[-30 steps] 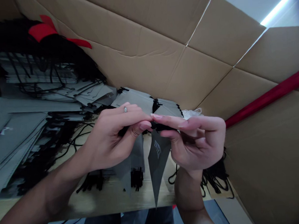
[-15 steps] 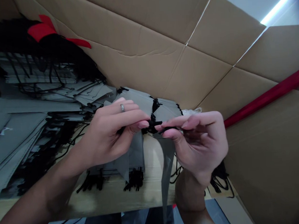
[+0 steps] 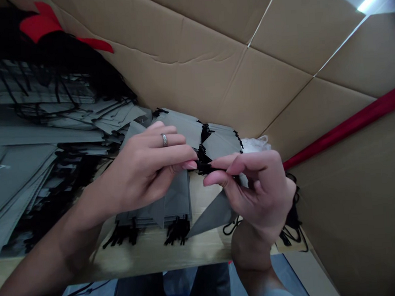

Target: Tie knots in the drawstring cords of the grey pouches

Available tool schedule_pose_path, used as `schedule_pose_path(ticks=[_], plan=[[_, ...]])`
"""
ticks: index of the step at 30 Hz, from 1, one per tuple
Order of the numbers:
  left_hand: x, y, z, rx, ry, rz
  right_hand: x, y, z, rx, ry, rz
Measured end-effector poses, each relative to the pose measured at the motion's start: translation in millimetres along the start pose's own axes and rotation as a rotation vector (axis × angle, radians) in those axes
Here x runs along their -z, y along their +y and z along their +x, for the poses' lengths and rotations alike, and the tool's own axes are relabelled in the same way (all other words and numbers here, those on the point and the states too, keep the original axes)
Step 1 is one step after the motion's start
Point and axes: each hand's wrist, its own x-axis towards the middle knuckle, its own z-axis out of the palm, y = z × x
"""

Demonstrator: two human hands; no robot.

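Observation:
My left hand (image 3: 145,171), with a ring on one finger, and my right hand (image 3: 258,189) meet above the wooden table (image 3: 147,254). Both pinch the black drawstring (image 3: 203,167) at the top of a small grey pouch (image 3: 213,214). The pouch hangs below my right hand and tilts down to the left. Under my left hand lies a low stack of the same grey pouches (image 3: 154,213) with black cord ends sticking out toward me.
Piles of grey pouches with black cords (image 3: 43,144) cover the left side. More grey pouches (image 3: 196,134) lie behind my hands. Cardboard walls (image 3: 212,66) enclose the back and right. A red bar (image 3: 350,123) crosses at the right. Red fabric (image 3: 36,26) sits at top left.
The grey pouch has swung from hanging point-down to tilting sideways toward the left. My right hand has curled in and dropped slightly. The view has shifted a little downward.

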Motion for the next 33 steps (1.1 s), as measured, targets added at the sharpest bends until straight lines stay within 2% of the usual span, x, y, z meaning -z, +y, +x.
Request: schedule_pose_path(ticks=[6,33], plan=[[-0.6,-0.1,0.1,-0.001,-0.006,0.014,-2.8,-1.4,-1.6,0.042,0.036,-0.033],[-3.8,0.0,-2.2,0.019,0.043,0.005,3.3,-1.3,2.7,0.012,-0.025,-0.014]])
